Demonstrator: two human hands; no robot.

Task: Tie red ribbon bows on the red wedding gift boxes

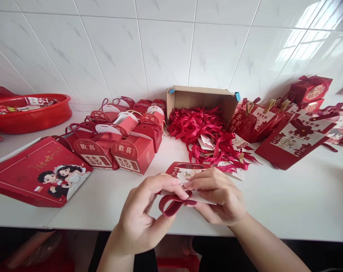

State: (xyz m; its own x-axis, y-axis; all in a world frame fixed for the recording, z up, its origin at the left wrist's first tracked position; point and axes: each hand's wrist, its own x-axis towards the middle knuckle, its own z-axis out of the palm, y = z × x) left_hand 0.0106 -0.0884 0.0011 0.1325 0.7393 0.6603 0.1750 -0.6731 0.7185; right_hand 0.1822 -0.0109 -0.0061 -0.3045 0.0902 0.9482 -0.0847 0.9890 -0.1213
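Near the table's front edge, my left hand (148, 211) has its fingers closed on a dark red ribbon (171, 206), whose loop bulges out between the thumb and fingers. My right hand (219, 196) pinches the same ribbon and the edge of a red and white gift box (185, 172), just right of my left fingertips. The box lies between and behind both hands, its lower part covered by the fingers. Directly behind it, a pile of red ribbons (199, 124) with white tags spills from an open cardboard box (202, 94).
Red gift boxes (131, 151) stand in rows at centre left. A larger red box (43, 170) with a cartoon couple lies at left, before a red plastic basket (52, 115). Finished-looking red bags (293, 141) stand at right. A person's arm (29, 249) shows at lower left.
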